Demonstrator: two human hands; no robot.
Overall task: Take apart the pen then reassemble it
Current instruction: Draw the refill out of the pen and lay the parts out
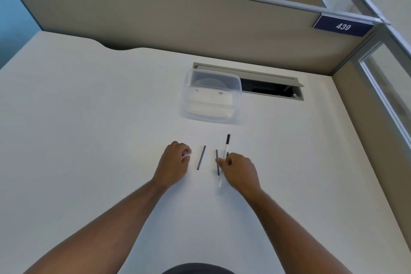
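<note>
Pen parts lie on the bench (89, 118), between and beside the hands.
Right hand (239, 170): grip pinching at the clear pen barrel (224, 151) beside a dark rod (217, 162). Left hand (175, 160): curled, empty, near a second rod (201, 157). Parts judged light, stiff, prone to roll; hold mid-length.

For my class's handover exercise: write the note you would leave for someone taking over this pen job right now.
Left hand: loosely curled on the desk, holding nothing I can see.
Right hand: fingertips on the parts at its left edge; grip unclear.
Parts: one dark tube lies alone between the hands; a second dark tube and the clear pen barrel, with its black end pointing away, lie at the right fingertips.
Done: pen is apart.
Left: put it back together.
Plastic box sits behind, untouched.
</note>
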